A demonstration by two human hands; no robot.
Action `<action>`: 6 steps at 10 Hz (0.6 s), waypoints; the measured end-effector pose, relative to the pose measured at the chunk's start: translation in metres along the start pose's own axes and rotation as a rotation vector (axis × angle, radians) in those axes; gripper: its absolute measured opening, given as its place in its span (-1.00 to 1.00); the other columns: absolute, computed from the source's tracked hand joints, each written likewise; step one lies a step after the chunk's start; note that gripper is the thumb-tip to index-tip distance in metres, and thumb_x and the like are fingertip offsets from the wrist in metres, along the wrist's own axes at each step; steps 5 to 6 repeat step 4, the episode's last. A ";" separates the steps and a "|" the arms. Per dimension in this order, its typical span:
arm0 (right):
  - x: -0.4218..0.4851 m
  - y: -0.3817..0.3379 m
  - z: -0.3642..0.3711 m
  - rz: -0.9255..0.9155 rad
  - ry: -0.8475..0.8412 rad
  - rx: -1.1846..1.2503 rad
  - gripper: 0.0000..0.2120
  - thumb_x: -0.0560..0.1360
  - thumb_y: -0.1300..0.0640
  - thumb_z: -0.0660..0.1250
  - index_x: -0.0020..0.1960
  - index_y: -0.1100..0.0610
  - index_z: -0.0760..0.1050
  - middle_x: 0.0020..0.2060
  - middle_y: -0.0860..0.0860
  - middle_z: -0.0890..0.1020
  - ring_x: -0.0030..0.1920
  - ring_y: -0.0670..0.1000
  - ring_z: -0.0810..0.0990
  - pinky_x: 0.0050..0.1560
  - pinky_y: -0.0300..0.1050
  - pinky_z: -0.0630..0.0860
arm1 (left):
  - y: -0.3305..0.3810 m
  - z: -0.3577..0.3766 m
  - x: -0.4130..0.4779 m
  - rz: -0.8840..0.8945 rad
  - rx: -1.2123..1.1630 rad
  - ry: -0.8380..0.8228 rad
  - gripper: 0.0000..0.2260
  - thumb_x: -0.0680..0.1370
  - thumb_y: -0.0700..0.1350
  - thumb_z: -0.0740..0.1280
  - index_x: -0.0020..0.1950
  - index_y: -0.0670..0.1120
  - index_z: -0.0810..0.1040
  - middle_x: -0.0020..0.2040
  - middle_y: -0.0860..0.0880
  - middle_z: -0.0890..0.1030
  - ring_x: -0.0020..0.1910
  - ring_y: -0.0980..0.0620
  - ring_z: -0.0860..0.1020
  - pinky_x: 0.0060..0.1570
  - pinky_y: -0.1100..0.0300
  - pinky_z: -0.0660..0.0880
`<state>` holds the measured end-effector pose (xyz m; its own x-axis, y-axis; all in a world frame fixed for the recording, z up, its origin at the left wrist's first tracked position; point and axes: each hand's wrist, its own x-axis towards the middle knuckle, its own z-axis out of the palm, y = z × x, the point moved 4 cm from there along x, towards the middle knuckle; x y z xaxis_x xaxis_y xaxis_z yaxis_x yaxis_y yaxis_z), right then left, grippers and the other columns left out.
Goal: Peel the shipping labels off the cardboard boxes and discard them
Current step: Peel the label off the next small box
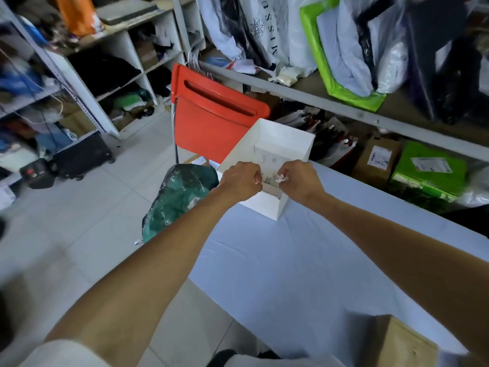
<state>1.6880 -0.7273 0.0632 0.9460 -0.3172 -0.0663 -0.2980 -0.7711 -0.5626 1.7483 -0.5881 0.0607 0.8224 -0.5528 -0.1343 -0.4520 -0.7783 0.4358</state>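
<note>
**Storeroom bench: label removal at white box**

Cluttered shelving (pixel 87 75) lines the walls of this storeroom, with bags and parcels packed along the racks. Nearer, a table (pixel 291 274) under a pale cloth takes up the right of the floor.

1. A white box (pixel 267 205) stands at the far left corner of the table, open side up. A torn, greyish patch of label residue (pixel 268 179) shows on its face between the two hands.
2. The right hand (pixel 300 178) is at the box, with thumb and fingers pinched tight on a small crumpled label scrap (pixel 281 178), held just beside the residue.
3. The left hand (pixel 242 178) is curled into a fist against the near left edge of the box. Whether it clamps the rim or holds nothing cannot be told.
4. A red chair (pixel 211 120) stands directly behind the box, off the table's end.
5. A dark green bag (pixel 180 197) sits on the tiled floor just beside the table corner, below the left forearm.
6. A brown carton (pixel 404 343) lies at the near right of the table, well apart from the white box.
</note>
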 end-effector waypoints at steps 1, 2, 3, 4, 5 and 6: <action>0.024 -0.003 0.001 -0.044 -0.031 -0.037 -0.63 0.40 0.41 0.29 0.18 0.21 0.56 0.14 0.12 0.59 0.18 0.10 0.53 0.15 -0.10 0.49 | -0.002 -0.003 0.018 0.008 0.010 -0.013 -0.93 0.45 -0.12 0.36 -0.09 -0.05 0.59 -0.01 -0.03 0.65 0.02 -0.09 0.60 0.07 0.03 0.54; 0.046 -0.007 -0.002 -0.063 0.000 -0.023 -0.52 0.37 0.53 0.22 0.21 0.21 0.54 0.18 0.16 0.54 0.20 0.11 0.50 0.19 -0.10 0.47 | -0.006 0.000 0.033 0.031 0.015 -0.038 -0.90 0.45 -0.12 0.37 -0.06 -0.07 0.60 -0.01 -0.05 0.65 0.01 -0.11 0.60 0.06 -0.01 0.55; 0.059 -0.010 -0.005 -0.035 0.042 0.053 -0.52 0.36 0.51 0.23 0.21 0.22 0.54 0.19 0.14 0.53 0.19 0.10 0.51 0.09 -0.16 0.48 | -0.010 0.004 0.045 0.049 0.025 -0.049 -0.89 0.46 -0.10 0.37 -0.05 -0.07 0.60 -0.01 -0.06 0.65 0.02 -0.12 0.59 0.07 -0.01 0.54; 0.060 -0.015 -0.004 -0.023 0.008 0.026 -0.56 0.37 0.41 0.30 0.23 0.21 0.52 0.20 0.11 0.52 0.21 0.09 0.50 0.02 -0.19 0.44 | -0.010 0.003 0.052 0.046 0.014 -0.057 -0.90 0.46 -0.09 0.37 -0.07 -0.07 0.60 -0.02 -0.06 0.65 0.02 -0.12 0.59 0.07 -0.01 0.54; 0.060 -0.015 -0.004 -0.023 0.008 0.026 -0.56 0.37 0.41 0.30 0.23 0.21 0.52 0.20 0.11 0.52 0.21 0.09 0.50 0.02 -0.19 0.44 | -0.010 0.003 0.052 0.046 0.014 -0.057 -0.90 0.46 -0.09 0.37 -0.07 -0.07 0.60 -0.02 -0.06 0.65 0.02 -0.12 0.59 0.07 -0.01 0.54; 0.060 -0.015 -0.004 -0.023 0.008 0.026 -0.56 0.37 0.41 0.30 0.23 0.21 0.52 0.20 0.11 0.52 0.21 0.09 0.50 0.02 -0.19 0.44 | -0.010 0.003 0.052 0.046 0.014 -0.057 -0.90 0.46 -0.09 0.37 -0.07 -0.07 0.60 -0.02 -0.06 0.65 0.02 -0.12 0.59 0.07 -0.01 0.54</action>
